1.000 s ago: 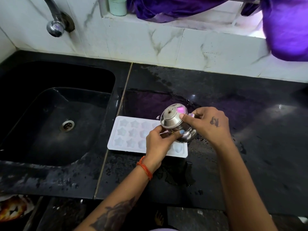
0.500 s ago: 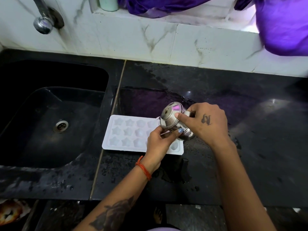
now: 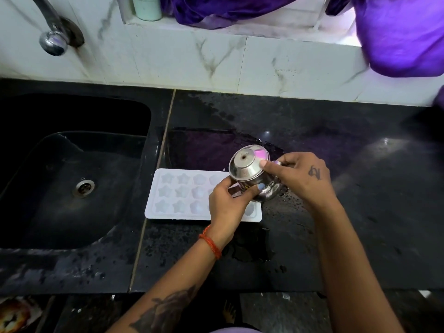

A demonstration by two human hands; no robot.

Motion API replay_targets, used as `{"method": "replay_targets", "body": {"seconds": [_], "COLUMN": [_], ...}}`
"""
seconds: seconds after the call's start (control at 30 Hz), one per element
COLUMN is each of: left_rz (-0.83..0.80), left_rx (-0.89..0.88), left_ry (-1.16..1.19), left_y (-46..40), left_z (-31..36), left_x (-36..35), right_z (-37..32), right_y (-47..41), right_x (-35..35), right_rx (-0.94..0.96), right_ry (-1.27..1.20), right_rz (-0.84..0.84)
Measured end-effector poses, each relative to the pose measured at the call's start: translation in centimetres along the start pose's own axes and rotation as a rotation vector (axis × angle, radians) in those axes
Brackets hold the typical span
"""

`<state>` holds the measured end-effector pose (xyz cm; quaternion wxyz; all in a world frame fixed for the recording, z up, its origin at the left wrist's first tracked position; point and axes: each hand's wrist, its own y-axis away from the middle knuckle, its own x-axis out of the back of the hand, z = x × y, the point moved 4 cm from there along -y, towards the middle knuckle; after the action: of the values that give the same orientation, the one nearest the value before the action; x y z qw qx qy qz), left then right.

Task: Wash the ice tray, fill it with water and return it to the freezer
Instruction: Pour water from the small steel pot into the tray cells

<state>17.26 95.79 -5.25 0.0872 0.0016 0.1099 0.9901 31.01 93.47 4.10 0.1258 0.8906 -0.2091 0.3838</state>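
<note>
a white ice tray (image 3: 182, 195) with star-shaped wells lies flat on the wet black counter (image 3: 312, 236), just right of the dark sink (image 3: 72, 188). over the tray's right end, both hands hold a small steel cup (image 3: 249, 171) tipped with its base facing up and left. the left hand (image 3: 225, 203) grips it from the near side, thumb curled on its wall. the right hand (image 3: 298, 174) clamps it from the right, fingers bent around it. a tap (image 3: 51, 36) juts from the far wall.

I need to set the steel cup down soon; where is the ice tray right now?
In the head view, the ice tray lies flat on the black counter, just right of the sink, partly under both hands.
</note>
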Motion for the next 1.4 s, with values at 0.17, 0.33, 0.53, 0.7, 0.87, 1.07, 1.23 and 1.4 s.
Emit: {"method": "replay_targets", "body": {"seconds": [0.17,0.33,0.53,0.7,0.87,1.07,1.23,1.4], "left_rz": [-0.104,-0.158,-0.181,-0.214,-0.119,-0.033,-0.081,-0.161], "left_rx": [0.039,0.072,0.108,0.116,0.062,-0.008,0.026,0.081], "left_ry": [0.112,0.126,0.158,0.183,0.083,-0.093,-0.043,0.044], "left_y": [0.6,0.6,0.9,0.9,0.7,0.4,0.2,0.6], "left_z": [-0.1,-0.8,-0.9,-1.1,-1.0,-0.5,-0.5,-1.5], "left_x": [-1.0,-1.8,-2.4,-2.7,-2.8,-3.2,-3.9,-5.1], "right_z": [-1.0,-1.7,-1.5,-1.4,0.0,2.6,3.4,2.8], "right_y": [0.7,1.0,1.1,1.0,0.9,0.4,0.6,0.7], "right_x": [0.7,1.1,1.2,1.4,1.7,2.1,2.4,3.0], "right_rx": [0.070,0.072,0.083,0.098,0.036,-0.078,-0.097,-0.057], "right_ry": [0.170,0.277,0.328,0.372,0.235,-0.035,-0.050,0.150], "right_rz": [0.047,0.039,0.068,0.062,0.026,0.017,0.041,0.029]}}
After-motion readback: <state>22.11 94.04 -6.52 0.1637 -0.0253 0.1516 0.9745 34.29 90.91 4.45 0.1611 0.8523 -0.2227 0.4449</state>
